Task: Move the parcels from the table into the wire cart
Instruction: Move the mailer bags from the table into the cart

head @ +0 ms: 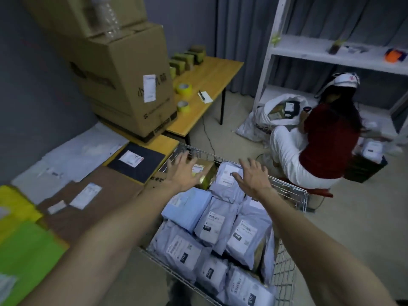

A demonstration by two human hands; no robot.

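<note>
Parcels (217, 226) — grey labelled mailers, packed tight in the wire cart (289, 191). Left hand (184, 171) and right hand (251, 175): fingers spread, holding nothing, above the cart's far end. Desk (169, 142) alongside, left: black mailer (136, 162), brown mailer (92, 202), stacked cardboard boxes (123, 80), tape rolls (184, 89). Beyond the cart — seated person (326, 146), shelf (309, 49).

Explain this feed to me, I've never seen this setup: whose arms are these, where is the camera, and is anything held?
There is no machine. One camera sits on a person's head, looking forward and down, so the two bare arms are theirs. The left hand and right hand reach, fingers spread, over the far end of the wire cart and hold nothing. The cart holds grey mailer bags and a brown box. On the table at left lie flat parcels, including a black parcel and a brown parcel.
</note>
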